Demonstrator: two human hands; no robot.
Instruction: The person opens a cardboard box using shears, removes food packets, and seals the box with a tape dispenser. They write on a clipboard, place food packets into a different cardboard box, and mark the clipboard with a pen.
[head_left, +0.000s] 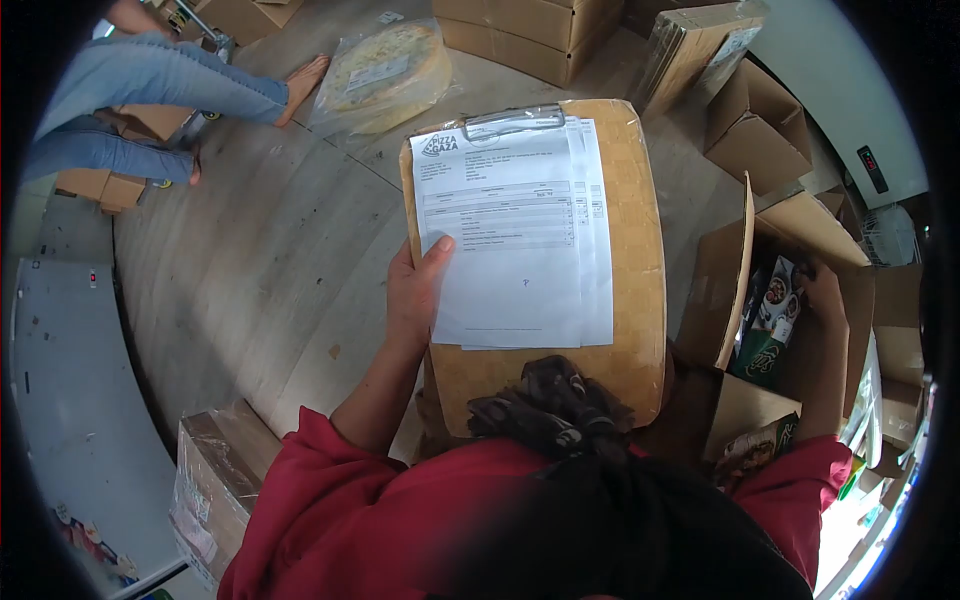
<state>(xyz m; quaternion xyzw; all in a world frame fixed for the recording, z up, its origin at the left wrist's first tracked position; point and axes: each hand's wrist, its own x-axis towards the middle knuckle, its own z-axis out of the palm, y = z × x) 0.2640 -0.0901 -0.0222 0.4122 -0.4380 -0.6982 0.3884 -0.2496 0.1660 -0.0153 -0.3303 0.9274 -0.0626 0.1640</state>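
A brown clipboard (637, 250) lies tilted before me, with a metal clip (515, 122) across its top. Printed sheets headed "Pizza Gaza" (505, 300) are held under the clip. My left hand (410, 290) grips the clipboard's left edge, thumb on the paper and fingers hidden behind. On the right, my right hand (822, 290) reaches into an open cardboard box (705, 290). Its curled fingers are at the upper edge of a dark and green printed food package (770, 318). A second printed package (752, 450) shows lower down, near my sleeve.
A round item in clear plastic wrap (385, 75) lies on the wooden floor (250, 250). Another person's jeans-clad legs (165, 80) and bare foot (302, 88) are at upper left. Cardboard boxes (535, 35) stand at the back. A plastic-wrapped box (215, 480) sits at lower left.
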